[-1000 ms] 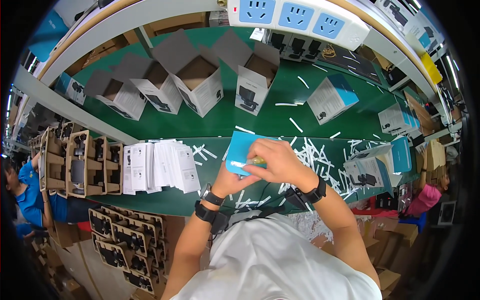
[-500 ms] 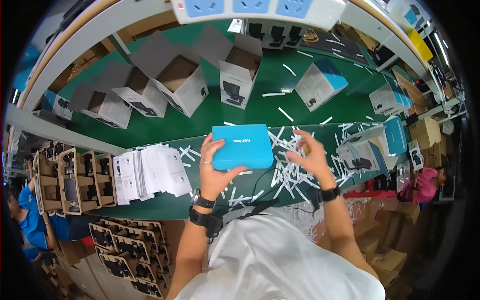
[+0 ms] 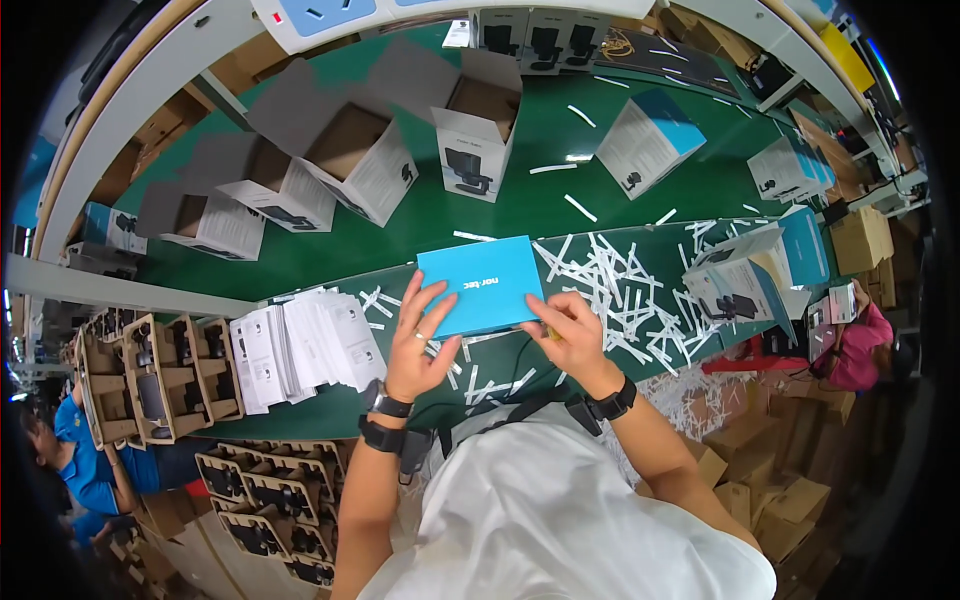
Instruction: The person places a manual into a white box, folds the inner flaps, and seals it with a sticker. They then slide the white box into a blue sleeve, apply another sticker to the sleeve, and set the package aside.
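Observation:
A closed bright blue carton (image 3: 485, 270) with white print lies tilted slightly on the green bench before me. The spread fingers of my left hand (image 3: 415, 340) rest on its left end, and the thumb stands apart from them near the front edge. At the front right corner, my right hand (image 3: 572, 345) is closed, thumb and fingertips together against the carton. A small yellow object (image 3: 553, 331) shows between those fingers; its kind is too small to tell. White paper strips (image 3: 625, 290) lie scattered beside the right hand.
Several open grey-white boxes (image 3: 360, 180) stand at the far left. A stack of white leaflets (image 3: 300, 345) lies left, beside cardboard trays (image 3: 150, 380) of black parts. An opened box (image 3: 735, 280) sits right. Co-workers are at the left (image 3: 85, 460) and right (image 3: 865, 345).
My right hand has come left from above the paper strips onto the carton's front right corner. The left thumb has drawn back from the front edge. The carton has turned slightly.

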Available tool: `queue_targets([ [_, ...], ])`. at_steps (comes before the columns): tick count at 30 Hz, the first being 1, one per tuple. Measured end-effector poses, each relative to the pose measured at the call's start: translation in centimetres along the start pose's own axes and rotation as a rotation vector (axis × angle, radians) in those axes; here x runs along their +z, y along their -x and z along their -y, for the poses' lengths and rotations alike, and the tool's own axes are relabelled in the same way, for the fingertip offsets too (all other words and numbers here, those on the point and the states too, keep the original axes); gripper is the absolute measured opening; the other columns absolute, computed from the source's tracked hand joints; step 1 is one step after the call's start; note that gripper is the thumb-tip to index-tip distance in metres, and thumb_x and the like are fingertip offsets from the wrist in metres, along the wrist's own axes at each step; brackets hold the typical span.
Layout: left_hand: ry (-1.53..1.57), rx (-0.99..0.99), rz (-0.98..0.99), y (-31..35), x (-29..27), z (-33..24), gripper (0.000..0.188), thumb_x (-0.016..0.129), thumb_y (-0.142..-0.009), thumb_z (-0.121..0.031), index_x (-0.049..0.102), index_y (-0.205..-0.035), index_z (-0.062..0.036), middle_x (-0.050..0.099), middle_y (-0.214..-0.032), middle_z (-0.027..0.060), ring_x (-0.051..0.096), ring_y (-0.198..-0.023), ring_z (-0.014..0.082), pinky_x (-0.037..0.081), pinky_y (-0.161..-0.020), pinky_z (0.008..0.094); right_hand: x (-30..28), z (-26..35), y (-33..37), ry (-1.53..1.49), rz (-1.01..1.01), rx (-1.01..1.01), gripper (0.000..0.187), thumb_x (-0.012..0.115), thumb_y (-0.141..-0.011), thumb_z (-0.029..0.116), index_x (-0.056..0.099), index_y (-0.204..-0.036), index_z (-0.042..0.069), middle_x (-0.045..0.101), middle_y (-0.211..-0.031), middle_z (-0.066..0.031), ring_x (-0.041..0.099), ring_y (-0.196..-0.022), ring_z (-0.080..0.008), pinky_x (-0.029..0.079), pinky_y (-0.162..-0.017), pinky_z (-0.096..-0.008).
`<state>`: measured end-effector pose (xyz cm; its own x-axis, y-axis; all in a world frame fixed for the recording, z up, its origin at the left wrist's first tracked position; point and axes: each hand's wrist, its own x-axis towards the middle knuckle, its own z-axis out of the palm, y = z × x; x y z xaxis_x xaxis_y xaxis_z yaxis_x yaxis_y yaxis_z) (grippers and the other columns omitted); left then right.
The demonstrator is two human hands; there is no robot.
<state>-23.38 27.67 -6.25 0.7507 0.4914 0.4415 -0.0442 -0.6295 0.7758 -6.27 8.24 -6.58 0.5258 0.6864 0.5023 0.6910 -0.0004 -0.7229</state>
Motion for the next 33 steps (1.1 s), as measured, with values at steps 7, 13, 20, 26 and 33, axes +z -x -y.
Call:
queue_targets([
  [7, -0.146, 0.18, 0.173, -0.6, -1.7, 0.8, 0.055, 0.085, -0.072, -0.014, 0.07, -0.125, -0.0156, 0.059, -0.137, 0.0119, 0.045, -0.138, 0.0409, 0.043, -0.11, 0.0497, -0.5, -0.6, 0.0, 0.038, 0.074, -0.057, 0.053, 0.087, -0.073, 0.007, 0.071, -0.124, 0.007, 0.052, -0.099, -0.0066, 0.053, -0.067, -0.0143, 0.046, -0.057, -0.026],
  [13, -0.22, 0.24, 0.207, -0.5, -1.4, 1.3, 0.059, 0.085, -0.073, -0.018, 0.068, -0.129, -0.0176, 0.055, -0.142, 0.0116, 0.043, -0.139, 0.0428, 0.043, -0.109, 0.0509, -1.4, -0.1, -0.4, 0.205, 0.106, -0.126, 0.054, 0.084, -0.072, 0.011, 0.07, -0.124, 0.011, 0.058, -0.113, -0.007, 0.053, -0.065, -0.0136, 0.047, -0.052, -0.027],
  [20, -0.616, 0.251, 0.354, -0.3, -1.4, -1.6, 0.066, 0.079, -0.08, -0.033, 0.058, -0.14, -0.0142, 0.048, -0.151, 0.0143, 0.039, -0.143, 0.0388, 0.036, -0.114, 0.0525, -0.7, -0.5, -0.5, 0.241, 0.118, -0.313, 0.051, 0.074, -0.068, 0.005, 0.073, -0.119, 0.013, 0.07, -0.126, -0.0024, 0.055, -0.062, -0.0136, 0.047, -0.052, -0.0268],
  [26, -0.771, 0.102, 0.345, 0.0, 3.5, -4.3, 0.072, 0.073, -0.085, -0.028, 0.046, -0.148, -0.0056, 0.042, -0.157, 0.0149, 0.038, -0.145, 0.0337, 0.032, -0.117, 0.0484, -0.3, -1.8, 0.3, 0.253, 0.154, -0.315, 0.053, 0.071, -0.067, 0.009, 0.073, -0.12, 0.013, 0.067, -0.132, 0.0003, 0.056, -0.057, -0.0117, 0.048, -0.053, -0.0275],
  [33, -0.793, 0.274, 0.268, -0.1, 2.8, -2.3, 0.066, 0.074, -0.086, -0.029, 0.051, -0.143, -0.0045, 0.047, -0.152, 0.0158, 0.048, -0.137, 0.034, 0.042, -0.109, 0.0466, -2.5, -2.6, -5.4, 0.111, 0.407, -0.203, 0.068, 0.087, -0.067, 0.039, 0.067, -0.129, 0.019, 0.053, -0.145, -0.014, 0.07, -0.072, -0.0213, 0.057, -0.065, -0.0329],
])
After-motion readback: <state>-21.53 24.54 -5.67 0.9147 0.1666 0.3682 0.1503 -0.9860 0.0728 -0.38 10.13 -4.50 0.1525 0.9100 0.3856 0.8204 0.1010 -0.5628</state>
